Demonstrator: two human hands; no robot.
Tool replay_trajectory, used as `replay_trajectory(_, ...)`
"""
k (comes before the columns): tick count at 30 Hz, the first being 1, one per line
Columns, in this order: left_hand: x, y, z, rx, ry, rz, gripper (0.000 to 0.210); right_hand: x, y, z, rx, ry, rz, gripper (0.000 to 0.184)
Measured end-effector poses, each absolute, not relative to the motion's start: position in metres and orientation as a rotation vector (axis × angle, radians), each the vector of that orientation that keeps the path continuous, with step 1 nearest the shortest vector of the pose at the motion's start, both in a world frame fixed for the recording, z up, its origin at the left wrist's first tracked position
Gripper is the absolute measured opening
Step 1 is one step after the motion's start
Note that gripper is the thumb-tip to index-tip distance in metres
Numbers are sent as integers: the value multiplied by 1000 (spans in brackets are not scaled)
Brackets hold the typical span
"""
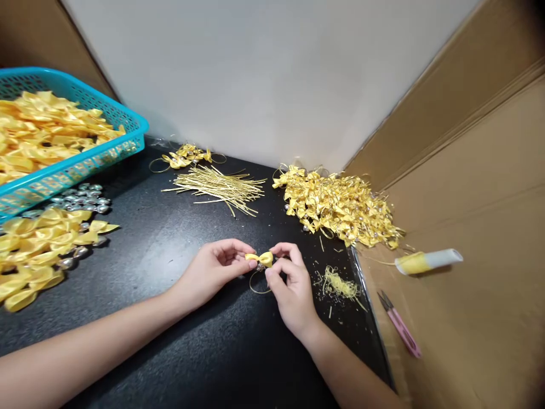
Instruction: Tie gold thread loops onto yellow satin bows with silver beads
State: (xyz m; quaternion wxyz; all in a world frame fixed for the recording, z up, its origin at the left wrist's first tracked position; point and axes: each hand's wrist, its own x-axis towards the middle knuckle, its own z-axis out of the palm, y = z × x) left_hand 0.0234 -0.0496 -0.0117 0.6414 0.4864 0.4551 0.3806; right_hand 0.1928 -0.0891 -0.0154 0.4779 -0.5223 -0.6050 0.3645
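Note:
Between my two hands, just above the black table, is a small yellow ribbon bow (264, 259) with a thin gold loop (256, 288) hanging below it. My left hand (219, 262) pinches the bow's left side between thumb and fingers. On the other side, my right hand (292, 278) has thumb and fingers curled closed at the bow's right end and the top of the loop. A small shiny piece shows under the bow's middle, partly covered by fingers. Beyond my hands lies a heap of short gold cords (221, 186).
A blue basket (142, 128) of yellow ribbon bows stands left, with silvery gems (85, 199) and loose bows (38, 250) before it. Looped bows (340, 204) are piled back right, a few more (187, 154) behind. Thread scraps (340, 284), a thread spool (428, 261) and pink snips (400, 326) lie right.

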Motion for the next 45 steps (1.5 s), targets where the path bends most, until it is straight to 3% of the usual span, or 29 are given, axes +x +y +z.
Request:
replay_trajectory(10,21,-53,-15,1248,1010,810,17,190,-90,-15,-1205,-1600,653,23)
replay_trajectory(13,14,-54,-16,1465,913,969,6,196,-91,-15,-1122,-1764,475,17)
replay_trajectory(21,-1,-62,-12,2093,660,1280,18,208,-93,-19,-982,-2009,101,14)
replay_trajectory(27,1,-69,-8,2080,966,1217,23,210,-96,-22,-989,-2004,155,19)
replay_trajectory(32,6,-65,-8,1941,824,1162,10,203,-98,-16,-993,-2009,99,16)
replay_trajectory(38,14,-65,-9,1487,1025,930,11,185,-101,-8,-1142,-1710,463,19)
replay_trajectory(45,16,-64,-9,1358,1033,872,14,180,-101,-11,-1229,-1554,714,24)
